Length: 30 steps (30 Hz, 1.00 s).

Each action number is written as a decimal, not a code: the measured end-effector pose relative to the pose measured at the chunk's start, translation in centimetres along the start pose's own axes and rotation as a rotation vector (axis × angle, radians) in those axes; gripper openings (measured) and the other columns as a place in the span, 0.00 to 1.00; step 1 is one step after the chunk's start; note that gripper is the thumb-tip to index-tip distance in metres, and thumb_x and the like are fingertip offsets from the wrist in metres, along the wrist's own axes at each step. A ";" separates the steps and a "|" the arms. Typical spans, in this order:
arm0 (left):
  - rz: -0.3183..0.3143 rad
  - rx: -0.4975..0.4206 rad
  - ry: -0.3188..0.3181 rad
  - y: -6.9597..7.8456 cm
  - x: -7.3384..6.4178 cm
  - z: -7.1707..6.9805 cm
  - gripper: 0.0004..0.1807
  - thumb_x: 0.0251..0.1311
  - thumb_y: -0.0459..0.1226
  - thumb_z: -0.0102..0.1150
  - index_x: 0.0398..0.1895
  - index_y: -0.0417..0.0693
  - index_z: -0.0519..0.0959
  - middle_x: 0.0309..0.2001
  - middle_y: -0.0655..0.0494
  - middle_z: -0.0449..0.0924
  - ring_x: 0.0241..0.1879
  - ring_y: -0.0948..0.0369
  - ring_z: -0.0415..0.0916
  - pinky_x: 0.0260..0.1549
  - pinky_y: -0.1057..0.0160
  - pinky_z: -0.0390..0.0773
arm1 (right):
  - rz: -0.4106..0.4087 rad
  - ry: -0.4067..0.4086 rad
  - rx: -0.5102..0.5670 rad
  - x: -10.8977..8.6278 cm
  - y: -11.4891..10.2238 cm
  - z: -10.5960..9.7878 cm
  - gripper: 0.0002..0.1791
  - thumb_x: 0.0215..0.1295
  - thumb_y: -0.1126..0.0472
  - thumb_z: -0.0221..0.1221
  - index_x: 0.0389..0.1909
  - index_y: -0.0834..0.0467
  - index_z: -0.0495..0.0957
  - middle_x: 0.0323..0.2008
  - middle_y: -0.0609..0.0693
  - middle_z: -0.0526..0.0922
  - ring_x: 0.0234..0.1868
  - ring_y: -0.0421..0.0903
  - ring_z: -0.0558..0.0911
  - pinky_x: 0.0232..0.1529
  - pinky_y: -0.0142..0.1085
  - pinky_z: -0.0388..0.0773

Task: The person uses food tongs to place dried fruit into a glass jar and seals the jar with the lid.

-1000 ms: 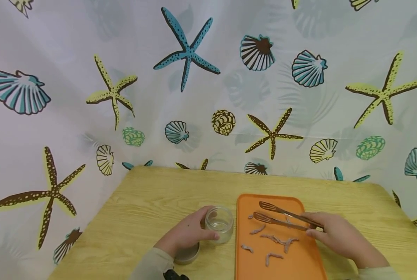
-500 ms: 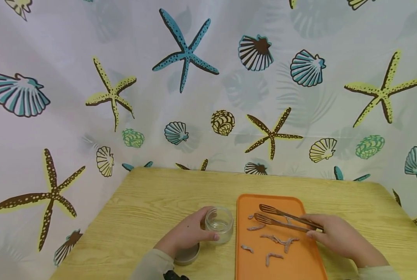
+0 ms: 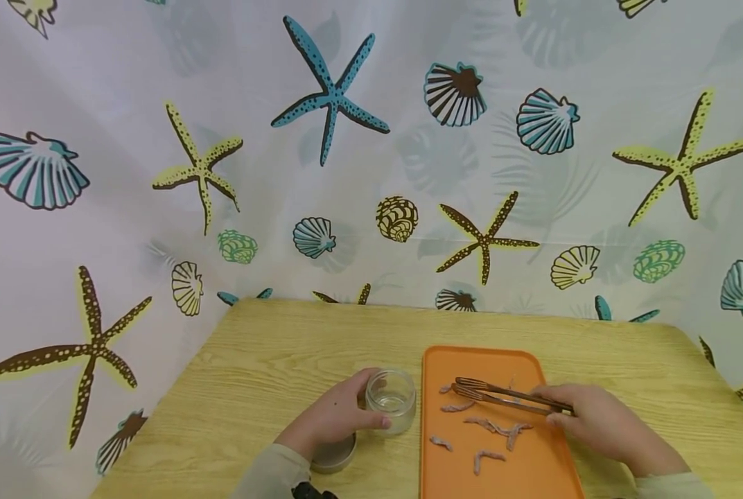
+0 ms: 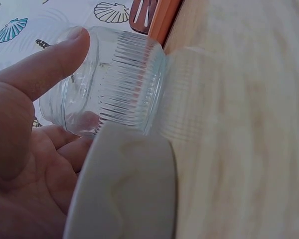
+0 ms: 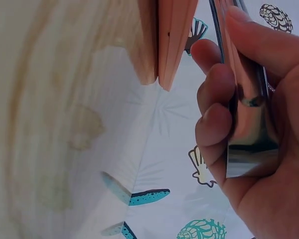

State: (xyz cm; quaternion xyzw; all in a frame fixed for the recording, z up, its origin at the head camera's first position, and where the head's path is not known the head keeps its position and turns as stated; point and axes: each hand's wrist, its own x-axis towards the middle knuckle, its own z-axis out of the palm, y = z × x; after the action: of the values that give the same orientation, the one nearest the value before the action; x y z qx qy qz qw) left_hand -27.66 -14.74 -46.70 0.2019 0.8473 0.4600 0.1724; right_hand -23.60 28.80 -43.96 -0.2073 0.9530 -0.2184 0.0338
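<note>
My left hand (image 3: 340, 412) holds a clear glass jar (image 3: 399, 419), thumb on its near side and fingers behind. The jar stands open-topped on the table beside the tray; ribbed glass shows in the left wrist view. In my right hand (image 3: 602, 419) is a pair of tongs (image 3: 502, 396), metal at the handle end (image 5: 251, 137), with brown slotted tips. The tips are close together over the tray's upper left, near a small greyish strip (image 3: 445, 389). Several more twisted greyish strips (image 3: 488, 455) lie across the orange tray (image 3: 471, 482).
A round, shallow grey lid (image 3: 334, 455) lies on the wood-grain table (image 3: 296, 346), partly under my left hand. Behind the table hangs a white curtain (image 3: 359, 270) printed with starfish and shells, which also closes in both sides.
The tongs' tips have drawn together and lowered slightly toward the tray's upper left. One strip there has shifted a little left. My left hand and the jar have stayed put.
</note>
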 end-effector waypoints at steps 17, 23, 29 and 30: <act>-0.008 0.009 0.014 0.2 -0.2 0.1 0.48 0.56 0.53 0.74 0.77 0.52 0.62 0.65 0.53 0.73 0.64 0.53 0.69 0.63 0.42 0.65 | -0.009 0.045 -0.066 0.1 -0.8 -0.2 0.21 0.66 0.56 0.67 0.60 0.47 0.83 0.47 0.44 0.86 0.45 0.45 0.83 0.41 0.45 0.79; -0.001 -0.007 0.018 0.5 -0.4 0.1 0.47 0.57 0.51 0.74 0.77 0.53 0.62 0.65 0.51 0.72 0.64 0.51 0.69 0.62 0.41 0.66 | -0.033 0.067 -0.068 0.0 -1.2 -0.5 0.22 0.66 0.56 0.67 0.61 0.49 0.82 0.50 0.47 0.86 0.46 0.46 0.84 0.39 0.42 0.80; 0.000 -0.006 0.012 0.2 -0.2 0.0 0.47 0.57 0.52 0.74 0.77 0.53 0.62 0.65 0.52 0.73 0.64 0.52 0.69 0.62 0.41 0.66 | -0.051 0.098 -0.057 -0.2 -1.9 -0.9 0.23 0.67 0.55 0.66 0.62 0.49 0.81 0.50 0.47 0.86 0.44 0.43 0.84 0.37 0.39 0.78; -0.002 -0.006 0.011 0.2 -0.2 0.0 0.47 0.57 0.53 0.74 0.77 0.53 0.62 0.65 0.52 0.73 0.64 0.53 0.69 0.62 0.42 0.66 | -0.050 0.106 -0.057 -0.2 -2.0 -0.9 0.23 0.67 0.55 0.66 0.62 0.49 0.81 0.51 0.47 0.86 0.44 0.42 0.84 0.36 0.39 0.77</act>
State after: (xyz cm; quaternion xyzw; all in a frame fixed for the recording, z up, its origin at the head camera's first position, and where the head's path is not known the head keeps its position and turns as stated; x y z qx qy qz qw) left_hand -27.47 -14.73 -46.54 0.1978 0.8472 0.4633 0.1688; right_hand -22.80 27.59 -42.25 -0.2201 0.9538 -0.2026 -0.0280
